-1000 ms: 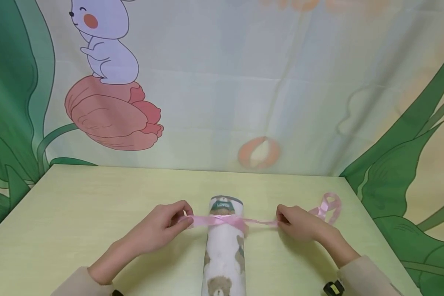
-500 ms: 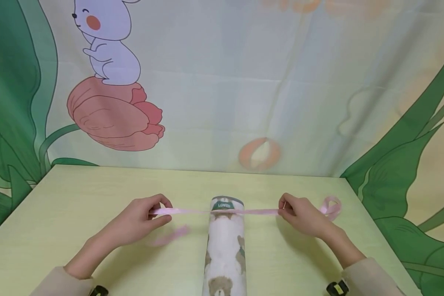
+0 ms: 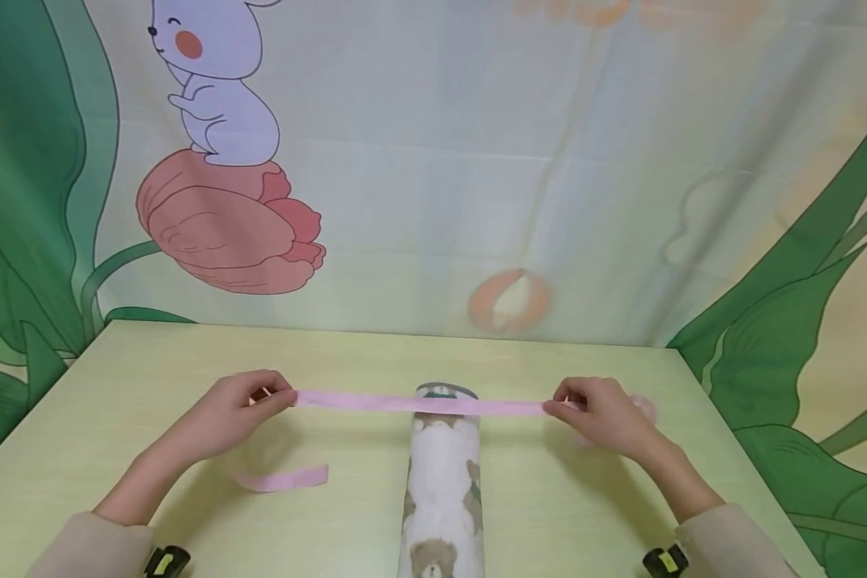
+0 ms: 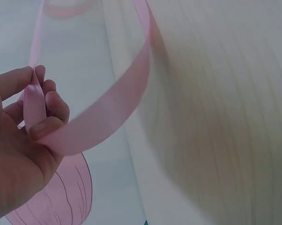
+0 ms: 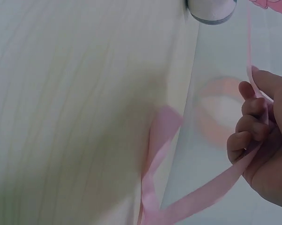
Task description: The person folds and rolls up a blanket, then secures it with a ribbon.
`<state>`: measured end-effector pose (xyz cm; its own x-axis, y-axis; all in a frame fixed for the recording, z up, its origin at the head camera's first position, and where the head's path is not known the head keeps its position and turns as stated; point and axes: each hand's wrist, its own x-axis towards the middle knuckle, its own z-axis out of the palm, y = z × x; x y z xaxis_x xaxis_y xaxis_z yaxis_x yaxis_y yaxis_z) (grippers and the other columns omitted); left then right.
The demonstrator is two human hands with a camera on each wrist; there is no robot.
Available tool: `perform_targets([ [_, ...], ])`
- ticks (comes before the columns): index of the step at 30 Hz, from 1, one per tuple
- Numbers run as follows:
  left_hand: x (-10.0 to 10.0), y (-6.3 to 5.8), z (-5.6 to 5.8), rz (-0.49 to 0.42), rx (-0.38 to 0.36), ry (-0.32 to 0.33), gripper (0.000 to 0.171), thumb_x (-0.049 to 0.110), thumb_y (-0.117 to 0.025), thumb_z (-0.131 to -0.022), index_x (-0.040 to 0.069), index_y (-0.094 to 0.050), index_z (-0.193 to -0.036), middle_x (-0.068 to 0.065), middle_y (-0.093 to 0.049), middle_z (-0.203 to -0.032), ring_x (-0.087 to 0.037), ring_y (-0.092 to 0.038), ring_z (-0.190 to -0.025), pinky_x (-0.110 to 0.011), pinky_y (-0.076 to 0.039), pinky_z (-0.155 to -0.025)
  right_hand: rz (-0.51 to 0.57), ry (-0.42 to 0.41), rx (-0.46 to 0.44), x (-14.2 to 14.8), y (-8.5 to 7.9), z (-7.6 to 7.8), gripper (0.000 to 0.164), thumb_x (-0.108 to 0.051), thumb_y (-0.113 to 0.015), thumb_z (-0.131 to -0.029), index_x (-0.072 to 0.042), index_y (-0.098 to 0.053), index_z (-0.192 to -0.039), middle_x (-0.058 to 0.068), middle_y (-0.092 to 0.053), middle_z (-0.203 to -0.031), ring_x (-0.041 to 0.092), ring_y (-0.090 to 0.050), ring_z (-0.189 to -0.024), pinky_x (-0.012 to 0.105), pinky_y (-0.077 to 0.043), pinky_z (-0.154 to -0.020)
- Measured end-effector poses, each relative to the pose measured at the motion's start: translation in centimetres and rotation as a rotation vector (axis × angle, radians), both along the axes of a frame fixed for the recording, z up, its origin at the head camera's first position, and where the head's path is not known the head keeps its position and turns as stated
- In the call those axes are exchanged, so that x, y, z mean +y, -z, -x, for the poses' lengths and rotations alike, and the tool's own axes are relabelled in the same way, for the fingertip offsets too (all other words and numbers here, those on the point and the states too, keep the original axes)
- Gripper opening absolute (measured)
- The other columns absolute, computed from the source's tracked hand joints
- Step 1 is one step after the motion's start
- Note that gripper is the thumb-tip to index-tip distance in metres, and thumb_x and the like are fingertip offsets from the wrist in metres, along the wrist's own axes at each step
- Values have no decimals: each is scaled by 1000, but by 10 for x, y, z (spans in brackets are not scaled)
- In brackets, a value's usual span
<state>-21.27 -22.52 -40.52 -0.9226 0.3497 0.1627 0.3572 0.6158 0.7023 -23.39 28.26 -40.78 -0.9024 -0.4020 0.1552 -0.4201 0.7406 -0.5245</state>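
A pink ribbon (image 3: pixel 376 403) is stretched level between the two hands in the head view, passing in front of the upper end of a white roll (image 3: pixel 444 466) printed with brown bears. My left hand (image 3: pixel 242 409) pinches it on the left; a loose tail curls down below that hand to the table. In the left wrist view the ribbon (image 4: pixel 108 112) runs through the palm, under curled fingers. On the right, my right hand (image 3: pixel 600 409) pinches the ribbon between thumb and finger. Its remaining length (image 5: pixel 209 194) trails from the palm in the right wrist view.
The pale yellow table (image 3: pixel 209 361) ends at a cloth backdrop (image 3: pixel 390 225) with a printed rabbit, flowers and green leaves. Part of the trailing ribbon loop shows behind the right hand. Black straps (image 3: pixel 166 560) show near both sleeves.
The ribbon has gone from lying crossed around the roll to being stretched straight over its upper end. My left hand moved left and slightly up; my right hand rose slightly. The left tail now hangs curled.
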Motion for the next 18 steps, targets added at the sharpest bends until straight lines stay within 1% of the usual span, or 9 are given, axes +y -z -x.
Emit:
perform_targets([
  [3, -7, 1, 5, -4, -25, -24, 18, 26, -62, -105, 13, -73, -99, 1, -65, -90, -18, -55, -80, -29, -46, -68, 20, 14, -4, 5, 1, 1, 23, -34, -75, -96, -18, -69, -81, -9, -40, -61, 7, -36, -56, 26, -33, -54],
  [7, -15, 1, 11, -11, -50, -66, 24, 27, -60, -106, 7, -74, -104, -4, -63, -89, -19, -55, -78, -29, -48, -68, 51, 46, -8, 13, 1, 4, 32, -36, -75, -96, -14, -65, -74, -10, -37, -60, 8, -35, -57, 26, -31, -55],
  [11, -23, 0, 15, -17, -54, -119, 26, 26, -60, -106, 3, -73, -107, -6, -61, -87, -21, -54, -77, -29, -49, -68, 64, 86, 0, 22, 0, 6, 38, -37, -75, -96, -15, -59, -69, -9, -36, -59, 9, -34, -55, 27, -30, -53],
  [14, -29, 1, 19, -5, -55, -164, 30, 28, -59, -106, 2, -73, -109, -5, -60, -87, -21, -52, -77, -29, -47, -66, 61, 118, 26, 29, -1, 8, 41, -38, -73, -97, -16, -56, -67, -9, -36, -57, 10, -34, -54, 29, -31, -53],
  [18, -39, 1, 25, 17, -63, -223, 37, 33, -57, -107, 0, -71, -113, -7, -63, -93, -23, -50, -83, -32, -44, -68, 73, 157, 46, 41, -4, 11, 47, -40, -70, -99, -16, -51, -64, -8, -35, -56, 11, -33, -53, 30, -31, -54],
])
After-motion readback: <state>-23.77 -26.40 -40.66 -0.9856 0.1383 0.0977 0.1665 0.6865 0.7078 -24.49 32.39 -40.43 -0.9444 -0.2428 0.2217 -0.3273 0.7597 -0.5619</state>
